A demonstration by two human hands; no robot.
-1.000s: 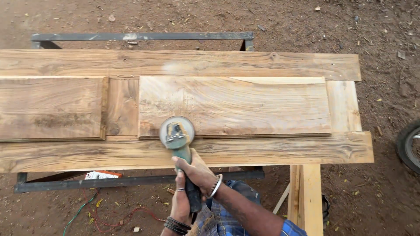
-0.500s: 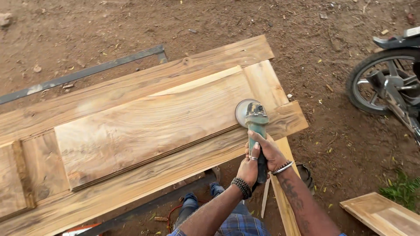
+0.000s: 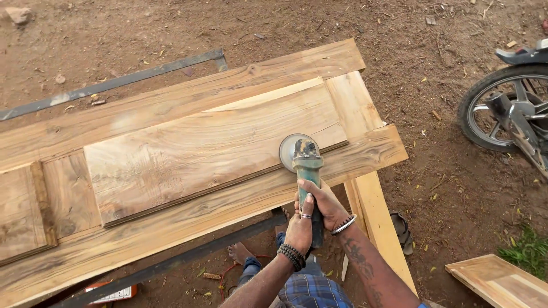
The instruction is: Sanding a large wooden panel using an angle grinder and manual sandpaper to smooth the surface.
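A green angle grinder [image 3: 306,165] with a round sanding disc rests on the lower edge of a raised wooden panel [image 3: 211,142] set in a long wooden door frame [image 3: 188,97]. My left hand [image 3: 299,228], with a ring and dark bead bracelets, grips the rear of the grinder's handle. My right hand [image 3: 322,202], wearing a metal bangle, wraps the handle just ahead of it. The disc sits near the panel's right end. A second panel [image 3: 20,205] lies at the far left.
The door lies on a dark metal stand [image 3: 114,82] over bare dirt. A pale plank [image 3: 379,228] leans under the right end. A motorbike wheel [image 3: 505,108] stands at right, another wooden panel [image 3: 502,282] at bottom right. A red cable [image 3: 225,276] and my foot are below.
The grinder has slid left along the panel's lower edge from the right end. A second ago it was near the panel's left end; the camera view has also swung.
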